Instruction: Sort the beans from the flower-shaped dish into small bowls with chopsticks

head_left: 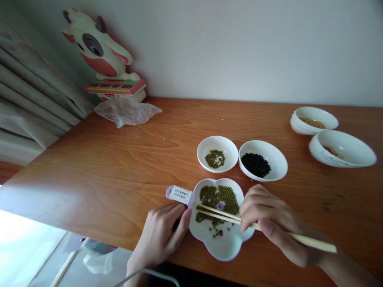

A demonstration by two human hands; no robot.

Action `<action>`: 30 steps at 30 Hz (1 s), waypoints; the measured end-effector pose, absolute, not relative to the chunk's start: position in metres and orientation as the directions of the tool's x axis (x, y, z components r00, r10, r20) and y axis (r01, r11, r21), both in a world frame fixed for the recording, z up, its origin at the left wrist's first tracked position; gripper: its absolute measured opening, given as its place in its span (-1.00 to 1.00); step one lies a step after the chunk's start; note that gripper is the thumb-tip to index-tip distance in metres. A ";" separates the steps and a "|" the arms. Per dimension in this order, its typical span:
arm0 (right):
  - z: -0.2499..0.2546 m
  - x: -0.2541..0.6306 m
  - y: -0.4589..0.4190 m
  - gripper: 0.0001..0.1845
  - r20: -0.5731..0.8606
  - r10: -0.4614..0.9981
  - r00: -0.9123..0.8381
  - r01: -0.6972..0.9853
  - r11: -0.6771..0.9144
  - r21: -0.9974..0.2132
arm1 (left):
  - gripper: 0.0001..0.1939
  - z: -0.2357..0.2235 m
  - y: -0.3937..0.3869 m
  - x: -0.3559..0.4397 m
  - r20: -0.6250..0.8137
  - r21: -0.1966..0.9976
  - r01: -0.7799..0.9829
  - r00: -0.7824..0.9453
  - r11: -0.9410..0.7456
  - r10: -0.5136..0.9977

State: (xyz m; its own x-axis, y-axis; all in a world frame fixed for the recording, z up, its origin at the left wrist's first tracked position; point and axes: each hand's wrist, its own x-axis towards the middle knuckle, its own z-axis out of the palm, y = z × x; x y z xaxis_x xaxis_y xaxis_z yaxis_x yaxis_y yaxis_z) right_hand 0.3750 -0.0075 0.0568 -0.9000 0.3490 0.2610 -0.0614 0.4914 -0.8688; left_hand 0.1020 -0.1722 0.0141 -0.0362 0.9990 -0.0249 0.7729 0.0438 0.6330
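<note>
My right hand (271,223) is closed around a pair of wooden chopsticks (221,214). Their tips reach into a white flower-shaped dish (223,245) that holds green beans (220,197) and a few darker ones. My left hand (163,235) rests on the table at the dish's left rim, fingers bent, thumb touching the rim. A purple handle with a white label (179,194) sticks out from the dish's left side.
Behind the dish stand a small white bowl with a few green beans (217,154) and a bowl of black beans (262,160). Two more white bowls (342,148) sit far right. A cow figure (103,56) and a plastic bag (127,111) stand at the back left.
</note>
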 end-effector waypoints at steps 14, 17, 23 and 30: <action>0.050 0.392 0.005 -0.40 0.134 0.475 -0.870 -0.014 0.248 -0.969 | -0.65 0.015 -0.173 0.102 -0.023 0.636 0.770 -0.041 0.046 0.999; 0.050 0.396 0.006 -0.31 0.122 0.467 -0.876 -0.003 0.249 -0.968 | -0.65 0.016 -0.172 0.103 -0.027 0.633 0.773 -0.036 0.045 0.999; 0.049 0.398 0.009 -0.25 0.113 0.467 -0.877 0.005 0.244 -0.970 | -0.65 0.016 -0.173 0.102 -0.024 0.630 0.775 -0.035 0.042 0.999; 0.041 0.394 0.000 -0.30 0.144 0.439 -0.887 -0.021 0.273 -0.962 | -0.64 0.015 -0.172 0.103 -0.034 0.624 0.780 -0.033 0.047 0.999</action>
